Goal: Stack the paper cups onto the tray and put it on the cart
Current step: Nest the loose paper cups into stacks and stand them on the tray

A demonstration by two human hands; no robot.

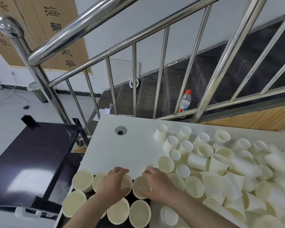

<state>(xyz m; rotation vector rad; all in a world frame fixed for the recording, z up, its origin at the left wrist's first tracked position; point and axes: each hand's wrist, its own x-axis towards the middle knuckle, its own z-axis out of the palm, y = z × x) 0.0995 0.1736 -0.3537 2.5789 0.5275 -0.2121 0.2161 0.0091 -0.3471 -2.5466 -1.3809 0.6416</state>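
Note:
A dark tray (130, 197) lies at the near edge of the white table (125, 145), with several upright paper cups (82, 180) standing on it in rows. My left hand (113, 182) grips the rim of one upright cup (127, 181) in the tray's far row. Right beside it my right hand (156, 183) holds another upright cup (141, 186). A large heap of loose paper cups (220, 163) covers the table's right half, some upright, some tipped or upside down. The dark cart (31, 162) stands to the left of the table.
A steel stair railing (105, 51) runs behind the table, with dark stairs and a red-capped bottle (185, 101) beyond it. The table has a round cable hole (120, 130). A bin (37, 92) stands on the tiled floor at the left.

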